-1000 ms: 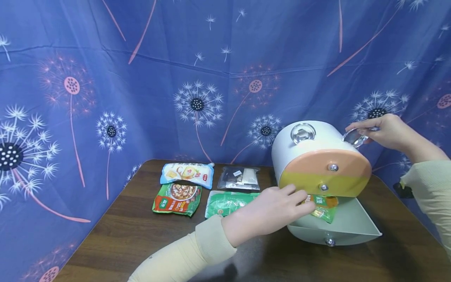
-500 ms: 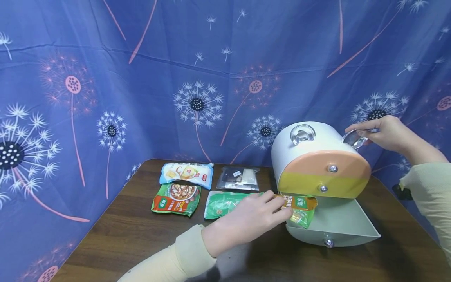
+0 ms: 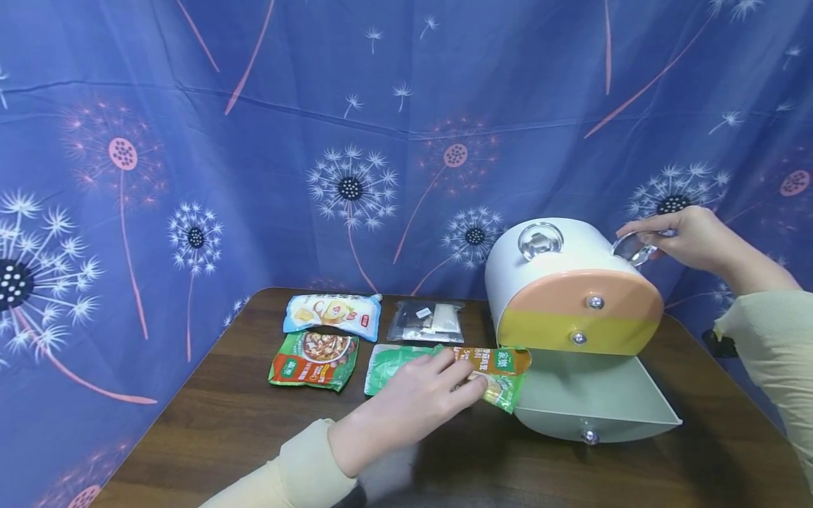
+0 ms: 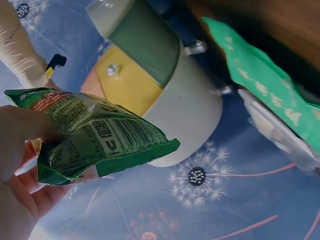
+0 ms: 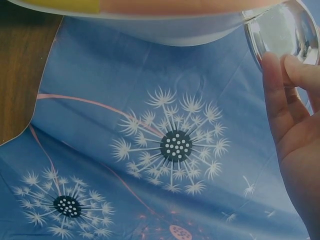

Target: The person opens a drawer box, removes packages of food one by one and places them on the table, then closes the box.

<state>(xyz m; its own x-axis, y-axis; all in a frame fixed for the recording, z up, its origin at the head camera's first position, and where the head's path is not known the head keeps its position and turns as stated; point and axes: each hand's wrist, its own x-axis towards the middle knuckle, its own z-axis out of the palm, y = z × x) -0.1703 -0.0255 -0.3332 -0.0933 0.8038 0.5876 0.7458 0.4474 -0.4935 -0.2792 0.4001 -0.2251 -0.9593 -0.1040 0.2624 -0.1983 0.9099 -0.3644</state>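
Note:
My left hand (image 3: 406, 406) pinches a green and orange seasoning packet (image 3: 506, 377) near the left edge of a pulled-out drawer (image 3: 625, 427). In the left wrist view, the barcode side of that packet (image 4: 100, 142) faces the camera, with the thumb across one end. The drawer is grey-green and is the lowest in a rounded white storage box (image 3: 581, 243) with an orange and yellow front. On top of the box, my right hand (image 3: 699, 243) grips a shiny silver round disc (image 3: 630, 250). The right wrist view shows thumb and fingers on the disc (image 5: 282, 30).
Left of the box lie a green packet (image 3: 387, 363), partly behind my left hand, and a clear bag (image 3: 427, 323) of small items. Farther left are a white-blue packet (image 3: 333, 316) and a red-green packet (image 3: 314, 361). A blue dandelion cloth (image 3: 254, 176) hangs behind the table.
My left hand has moved left with the seasoning packet, from over the drawer to its left edge. My right hand stays on the silver disc.

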